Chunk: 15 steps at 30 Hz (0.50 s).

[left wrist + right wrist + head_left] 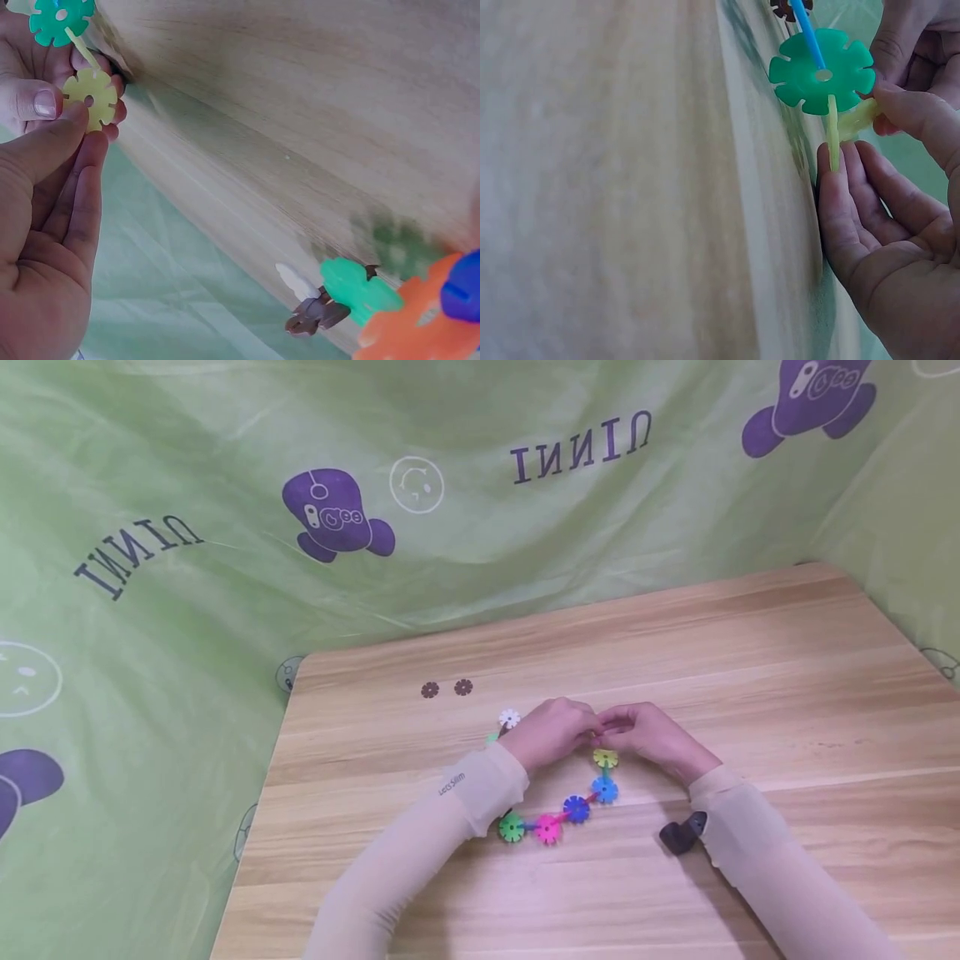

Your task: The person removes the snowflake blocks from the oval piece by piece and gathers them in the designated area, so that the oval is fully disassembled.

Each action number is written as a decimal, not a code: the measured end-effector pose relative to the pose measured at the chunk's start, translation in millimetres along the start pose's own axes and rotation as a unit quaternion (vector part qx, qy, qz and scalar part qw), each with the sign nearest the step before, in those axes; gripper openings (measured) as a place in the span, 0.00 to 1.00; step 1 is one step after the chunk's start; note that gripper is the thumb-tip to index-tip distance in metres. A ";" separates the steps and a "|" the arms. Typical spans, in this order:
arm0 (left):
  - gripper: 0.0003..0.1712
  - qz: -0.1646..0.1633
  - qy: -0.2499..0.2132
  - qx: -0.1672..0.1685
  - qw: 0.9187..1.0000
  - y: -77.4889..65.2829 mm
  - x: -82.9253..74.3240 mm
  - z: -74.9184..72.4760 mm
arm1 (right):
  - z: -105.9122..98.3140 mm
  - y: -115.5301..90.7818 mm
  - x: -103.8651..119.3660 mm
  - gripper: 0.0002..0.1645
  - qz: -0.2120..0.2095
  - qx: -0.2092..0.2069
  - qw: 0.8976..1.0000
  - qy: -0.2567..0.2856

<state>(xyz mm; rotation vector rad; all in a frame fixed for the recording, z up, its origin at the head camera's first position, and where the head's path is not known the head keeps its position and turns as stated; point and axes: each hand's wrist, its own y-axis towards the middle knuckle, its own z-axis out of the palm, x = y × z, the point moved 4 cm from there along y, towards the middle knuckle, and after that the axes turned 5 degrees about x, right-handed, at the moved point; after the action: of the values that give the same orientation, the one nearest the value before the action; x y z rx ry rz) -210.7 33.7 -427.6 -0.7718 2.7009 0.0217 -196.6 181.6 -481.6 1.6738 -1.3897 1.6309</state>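
My left hand (551, 732) and right hand (656, 739) meet over the table at the far end of a chain of notched plastic discs. Between their fingertips both hands pinch a yellow notched disc (91, 99). A second yellow disc (834, 135), seen edge-on, links it to a green disc (821, 71), with a blue disc (808, 34) slotted in above. The chain curves below my hands through a yellow-green disc (605, 758), a light blue disc (604, 789), a dark blue disc (576, 809), a pink disc (548, 828) and a green disc (512, 827). My left forearm hides part of it.
Two brown discs (463, 687) lie loose toward the back left of the wooden table (787, 693). A white disc (509, 718) shows beyond my left wrist. Under my right cuff is a black device (682, 833). A green printed curtain (465, 560) hangs behind the table.
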 end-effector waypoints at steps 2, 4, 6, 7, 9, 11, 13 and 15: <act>0.09 -0.006 0.005 0.004 1.000 0.1 -0.4 -0.7 | 0.2 -0.6 0.5 0.33 -0.001 0.003 1.000 0.001; 0.09 -0.014 0.007 0.009 1.000 0.0 -0.4 -1.2 | 0.0 -1.6 0.6 0.32 0.001 0.005 1.000 0.000; 0.09 -0.020 0.004 0.014 1.000 -0.2 0.1 -1.4 | -0.6 -3.3 1.0 0.32 0.004 0.007 1.000 -0.002; 0.09 -0.023 0.003 0.015 1.000 -0.3 0.4 -1.6 | -1.1 -4.2 1.1 0.32 0.006 0.006 1.000 -0.003; 0.09 -0.026 -0.002 0.014 1.000 -0.6 1.2 -1.9 | -2.2 -6.0 1.6 0.31 0.007 0.005 1.000 -0.008; 0.09 -0.028 -0.009 0.012 1.000 -0.9 2.1 -2.3 | -2.8 -7.4 2.1 0.30 0.007 0.004 1.000 -0.012; 0.09 -0.029 -0.014 0.009 0.999 -1.4 2.8 -2.7 | -3.2 -8.3 2.5 0.29 0.007 0.002 1.000 -0.019; 0.09 -0.031 -0.019 0.008 0.999 -1.7 3.2 -2.9 | -3.4 -8.9 3.1 0.28 0.007 0.001 1.000 -0.027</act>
<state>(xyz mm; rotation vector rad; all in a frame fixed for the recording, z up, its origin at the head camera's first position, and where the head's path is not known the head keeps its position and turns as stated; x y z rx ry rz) -213.3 30.3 -425.7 -0.8415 2.6369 0.0013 -191.3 187.0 -475.0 1.7249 -1.4303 1.6051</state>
